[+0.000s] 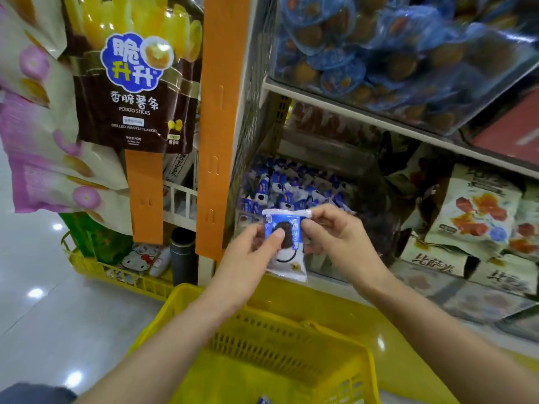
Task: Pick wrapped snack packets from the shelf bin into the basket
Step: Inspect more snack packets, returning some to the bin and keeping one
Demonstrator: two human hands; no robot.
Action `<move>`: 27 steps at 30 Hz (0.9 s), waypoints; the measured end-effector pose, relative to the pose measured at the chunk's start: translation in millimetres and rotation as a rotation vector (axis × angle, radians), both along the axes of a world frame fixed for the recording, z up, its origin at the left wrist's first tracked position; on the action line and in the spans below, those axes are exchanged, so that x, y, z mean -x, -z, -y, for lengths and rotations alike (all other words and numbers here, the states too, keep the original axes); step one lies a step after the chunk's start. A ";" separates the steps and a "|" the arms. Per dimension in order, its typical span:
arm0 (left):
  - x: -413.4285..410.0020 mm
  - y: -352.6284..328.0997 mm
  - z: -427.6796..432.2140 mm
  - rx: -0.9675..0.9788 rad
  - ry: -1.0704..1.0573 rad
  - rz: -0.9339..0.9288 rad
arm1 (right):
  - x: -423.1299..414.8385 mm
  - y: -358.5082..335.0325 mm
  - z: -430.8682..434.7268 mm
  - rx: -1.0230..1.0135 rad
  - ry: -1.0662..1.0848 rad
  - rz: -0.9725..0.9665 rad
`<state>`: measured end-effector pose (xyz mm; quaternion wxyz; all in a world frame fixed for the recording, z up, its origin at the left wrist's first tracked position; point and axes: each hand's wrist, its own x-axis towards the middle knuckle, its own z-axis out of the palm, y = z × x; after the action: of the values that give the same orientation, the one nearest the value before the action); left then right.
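A blue and white wrapped snack packet (287,246) with a dark round cookie picture hangs upright in front of the shelf bin (294,188). My left hand (253,252) pinches its left edge with thumb on the front. My right hand (335,234) pinches its upper right corner. The bin behind holds several more blue and white packets. Below my arms stands a yellow plastic basket (291,339), and a corner of one blue packet (264,400) shows at its bottom edge.
An orange hanging strip (217,126) and a brown potato sticks bag (134,80) hang to the left. A clear bin of blue snack cups (393,53) sits on the shelf above. Pale snack bags (478,217) fill the right. A second yellow basket (116,275) stands on the floor.
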<state>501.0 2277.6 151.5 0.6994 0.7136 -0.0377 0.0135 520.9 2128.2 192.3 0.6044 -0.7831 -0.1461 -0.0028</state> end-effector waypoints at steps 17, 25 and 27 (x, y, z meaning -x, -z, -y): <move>15.1 20.5 18.4 -0.046 0.076 -0.145 | 37.6 54.4 15.1 0.021 0.153 -0.208; 14.9 21.6 17.8 -0.115 0.030 -0.174 | 41.7 53.8 17.3 0.608 0.136 0.391; 14.6 20.9 17.2 -0.079 0.052 -0.200 | 40.9 53.2 17.3 0.543 0.143 0.350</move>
<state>486.4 2260.4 130.7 0.6711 0.7372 0.0133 -0.0772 480.0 2110.9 139.1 0.3377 -0.9115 -0.1878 -0.1407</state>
